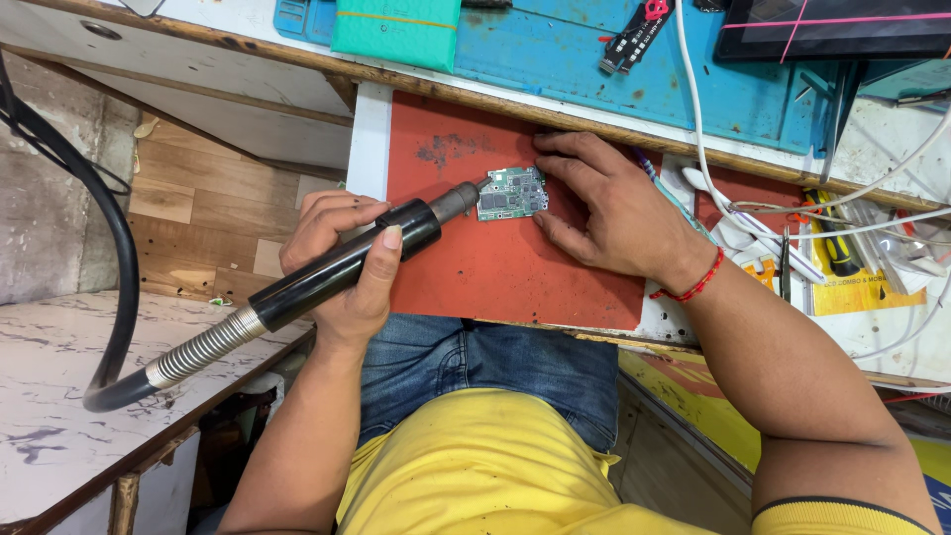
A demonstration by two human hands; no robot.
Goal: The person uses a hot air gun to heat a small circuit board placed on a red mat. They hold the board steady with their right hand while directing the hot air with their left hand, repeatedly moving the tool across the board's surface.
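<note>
- Two hands are at work in the head view, and I read them as mine. My left hand (342, 263) is wrapped round a black hot-air handpiece (342, 267), fingers curled shut on the barrel and thumb laid along the top; its metal nozzle touches or nearly touches the left edge of a small green circuit board (513, 192).
- My right hand (609, 213) lies flat and mostly open on the red mat (495, 267). Fingertips and thumb sit against the board's right side, one at its upper and one at its lower corner, pinning it without gripping it.
- The board lies in the upper middle of the mat, between nozzle and fingers.
- Risk, as I judge it: the fingertips are just beside the nozzle, so a drift of the handpiece could burn them. The board is only pinned, so a nudge from the nozzle could slide it. The ribbed metal sleeve and black hose (109, 297) loop off to the left, and their pull could twist my aim.
- Surface: the mat is stained dark near its top edge and lies on a pull-out shelf under a blue work mat (594, 59).
- Room: a white cable (693, 119), screwdrivers (837, 248) and packets crowd the right; a pale marbled counter (59, 396) and wood floor lie left.
</note>
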